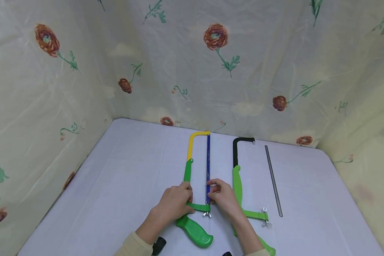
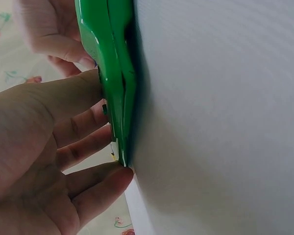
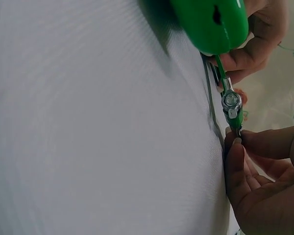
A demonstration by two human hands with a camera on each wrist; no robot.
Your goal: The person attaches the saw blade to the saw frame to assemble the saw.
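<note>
The yellow-and-green hacksaw (image 1: 196, 185), lying mid-tabletop (image 1: 121, 185), is being steadied by the left hand (image 1: 174, 204) while its blue blade (image 1: 208, 167) is being pinched by the right hand (image 1: 222, 197), where fingertips are likely being risked against teeth if the blade springs loose.

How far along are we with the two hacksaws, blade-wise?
Done: the yellow saw has its blue blade lying along the frame. In hand: the left hand steadies that frame while the right hand pinches the blade's near end by the wing nut; whether it is hooked on can't be told. Left: the black saw has no blade, and the grey blade lies loose beside it.
</note>
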